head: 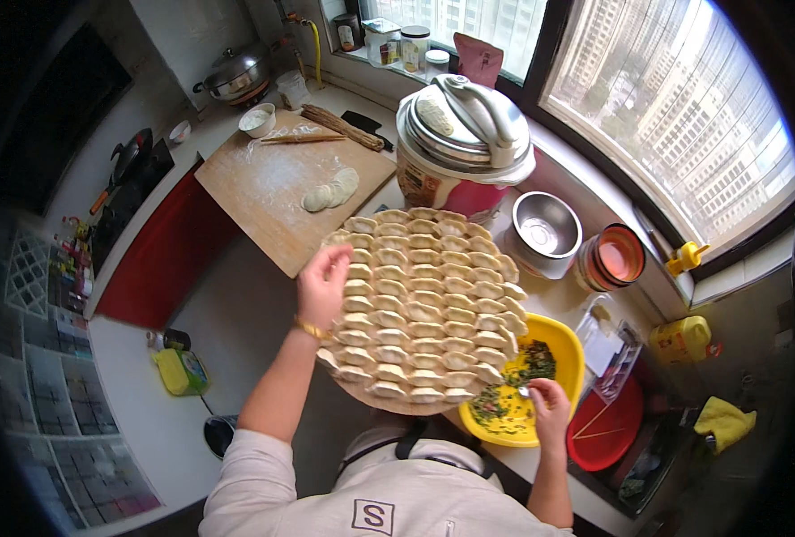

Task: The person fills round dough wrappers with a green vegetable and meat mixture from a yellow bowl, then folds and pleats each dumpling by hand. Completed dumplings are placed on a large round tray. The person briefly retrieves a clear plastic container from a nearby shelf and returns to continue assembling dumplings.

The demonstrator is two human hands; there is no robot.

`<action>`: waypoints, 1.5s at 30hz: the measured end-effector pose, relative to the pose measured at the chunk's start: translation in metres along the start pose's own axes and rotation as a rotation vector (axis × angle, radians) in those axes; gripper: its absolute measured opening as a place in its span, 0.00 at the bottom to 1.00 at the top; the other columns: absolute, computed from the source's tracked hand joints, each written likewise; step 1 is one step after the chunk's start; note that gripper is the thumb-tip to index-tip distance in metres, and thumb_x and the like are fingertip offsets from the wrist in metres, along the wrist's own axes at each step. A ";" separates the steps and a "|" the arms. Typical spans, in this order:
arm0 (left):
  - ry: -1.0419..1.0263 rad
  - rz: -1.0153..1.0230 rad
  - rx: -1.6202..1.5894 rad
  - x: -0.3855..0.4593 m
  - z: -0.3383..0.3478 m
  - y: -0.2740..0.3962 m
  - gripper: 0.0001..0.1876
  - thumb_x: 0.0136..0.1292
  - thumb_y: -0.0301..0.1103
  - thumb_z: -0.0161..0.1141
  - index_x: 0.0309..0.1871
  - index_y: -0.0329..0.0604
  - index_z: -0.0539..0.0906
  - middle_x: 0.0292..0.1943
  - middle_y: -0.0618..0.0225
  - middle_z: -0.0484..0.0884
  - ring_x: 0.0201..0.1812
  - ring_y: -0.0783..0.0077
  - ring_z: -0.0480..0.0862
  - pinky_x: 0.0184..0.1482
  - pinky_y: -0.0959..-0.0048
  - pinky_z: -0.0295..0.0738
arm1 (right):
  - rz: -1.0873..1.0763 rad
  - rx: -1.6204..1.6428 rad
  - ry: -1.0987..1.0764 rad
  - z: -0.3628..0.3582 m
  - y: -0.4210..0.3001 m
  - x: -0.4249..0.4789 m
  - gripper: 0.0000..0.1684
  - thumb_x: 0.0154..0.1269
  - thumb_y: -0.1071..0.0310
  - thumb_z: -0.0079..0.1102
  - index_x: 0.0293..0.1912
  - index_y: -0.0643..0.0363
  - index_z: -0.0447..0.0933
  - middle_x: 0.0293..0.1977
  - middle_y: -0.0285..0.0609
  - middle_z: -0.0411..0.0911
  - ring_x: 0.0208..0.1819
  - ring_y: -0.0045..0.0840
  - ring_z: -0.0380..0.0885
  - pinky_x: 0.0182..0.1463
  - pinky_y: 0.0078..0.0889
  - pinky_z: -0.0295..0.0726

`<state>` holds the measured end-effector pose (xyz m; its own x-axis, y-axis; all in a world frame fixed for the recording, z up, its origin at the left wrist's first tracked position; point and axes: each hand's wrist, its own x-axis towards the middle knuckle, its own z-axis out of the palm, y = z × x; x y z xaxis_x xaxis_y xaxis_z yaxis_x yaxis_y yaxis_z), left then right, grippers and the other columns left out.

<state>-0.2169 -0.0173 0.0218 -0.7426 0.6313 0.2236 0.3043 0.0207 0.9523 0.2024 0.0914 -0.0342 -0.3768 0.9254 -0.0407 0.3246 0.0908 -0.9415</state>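
A round board (404,406) carries dense rows of folded dumplings (424,312) in front of me. My left hand (323,285) is over the board's left edge, beside the outer dumplings, with its fingertips bent inward. Whether anything sits between those fingers is unclear. At the lower right, my right hand (550,409) pinches what looks like a metal spoon (524,392) over a yellow basin (572,369). Chopped green filling (538,359) is spread inside that basin, whose left part is hidden under the dumpling board.
A floured wooden board (263,221) holds overlapping dough wrappers (330,190), a thin rolling pin (303,138) and a bowl of flour (257,121). A large pressure cooker (464,134) stands behind the dumplings. Steel bowl (546,225), stacked bowls (612,255) and red basin (605,429) line the right.
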 end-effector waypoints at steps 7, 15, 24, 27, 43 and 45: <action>-0.098 -0.244 0.684 0.181 -0.077 -0.191 0.25 0.60 0.28 0.59 0.63 0.43 0.72 0.53 0.50 0.79 0.54 0.55 0.79 0.57 0.65 0.72 | 0.029 0.138 0.219 0.048 -0.053 0.002 0.06 0.64 0.81 0.53 0.42 0.67 0.75 0.38 0.40 0.75 0.37 0.20 0.76 0.42 0.20 0.76; -0.358 -0.255 0.578 0.258 -0.088 -0.272 0.37 0.52 0.28 0.67 0.67 0.42 0.66 0.67 0.50 0.64 0.66 0.55 0.67 0.65 0.66 0.66 | 0.089 0.051 0.236 0.092 -0.069 -0.012 0.07 0.65 0.82 0.52 0.42 0.67 0.75 0.38 0.40 0.73 0.35 0.19 0.75 0.39 0.19 0.77; -0.049 -0.259 0.839 0.251 -0.081 -0.267 0.32 0.36 0.36 0.78 0.49 0.41 0.77 0.46 0.53 0.77 0.50 0.54 0.77 0.54 0.65 0.74 | 0.079 -0.051 0.235 0.110 -0.083 -0.018 0.04 0.63 0.82 0.53 0.37 0.66 0.76 0.34 0.39 0.75 0.33 0.20 0.75 0.39 0.20 0.74; 0.025 -0.208 0.664 0.246 -0.095 -0.286 0.26 0.37 0.33 0.77 0.42 0.40 0.78 0.39 0.60 0.80 0.41 0.62 0.80 0.47 0.67 0.77 | 0.066 -0.027 0.230 0.111 -0.077 -0.016 0.05 0.63 0.83 0.53 0.37 0.67 0.76 0.34 0.40 0.75 0.33 0.20 0.75 0.38 0.20 0.74; -0.454 -0.356 -0.699 0.078 -0.044 -0.016 0.18 0.56 0.16 0.61 0.49 0.42 0.73 0.50 0.67 0.76 0.53 0.73 0.76 0.58 0.70 0.71 | 0.159 0.459 0.007 0.136 -0.130 -0.012 0.18 0.64 0.79 0.55 0.55 0.64 0.72 0.46 0.42 0.77 0.47 0.22 0.77 0.50 0.24 0.77; -0.585 -0.372 -0.659 0.026 -0.022 -0.003 0.18 0.56 0.16 0.61 0.48 0.42 0.73 0.52 0.67 0.74 0.55 0.73 0.74 0.60 0.70 0.70 | 0.142 0.654 -0.167 0.161 -0.146 -0.003 0.32 0.63 0.78 0.57 0.65 0.60 0.61 0.54 0.45 0.72 0.54 0.25 0.73 0.54 0.27 0.77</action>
<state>-0.2504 -0.0175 0.0295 -0.2537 0.9634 -0.0863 -0.4211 -0.0297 0.9065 0.0164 0.0162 0.0499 -0.5150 0.8380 -0.1805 -0.1891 -0.3165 -0.9296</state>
